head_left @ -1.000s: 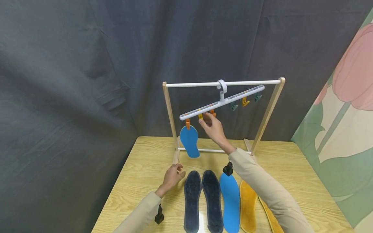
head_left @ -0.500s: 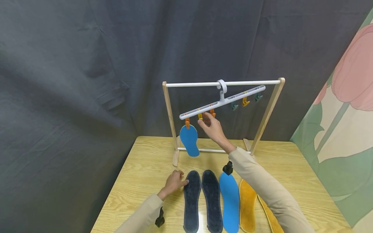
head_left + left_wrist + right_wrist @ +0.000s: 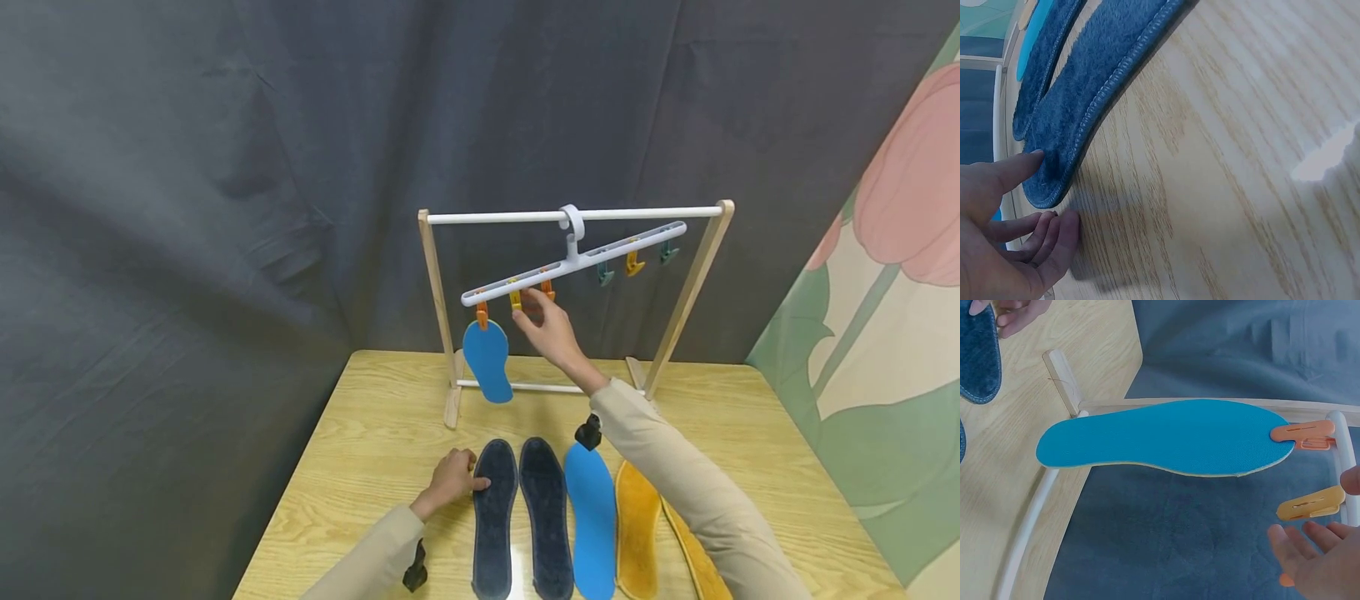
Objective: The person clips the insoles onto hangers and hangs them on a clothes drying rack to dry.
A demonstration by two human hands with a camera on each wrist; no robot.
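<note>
My left hand is at the tip of the leftmost dark blue fleece insole. In the left wrist view the thumb lies on top of its fleece, and the other fingers rest loosely curled beside its stitched edge. My right hand is up at the tilted white clip hanger, its fingers loose beside a yellow clip that holds nothing. Left of it, an orange clip grips a blue insole, which hangs down at the hanger's low end.
The hanger hooks over the top bar of a wooden rack. Right of the left hand lie a second dark insole, a blue insole and two orange-yellow ones. More clips hang towards the right. A dark curtain stands behind.
My left hand has moved right and towards me, from the table beside the dark insole until its thumb is over the insole's tip. My right hand stays nearly still by the yellow clip.
</note>
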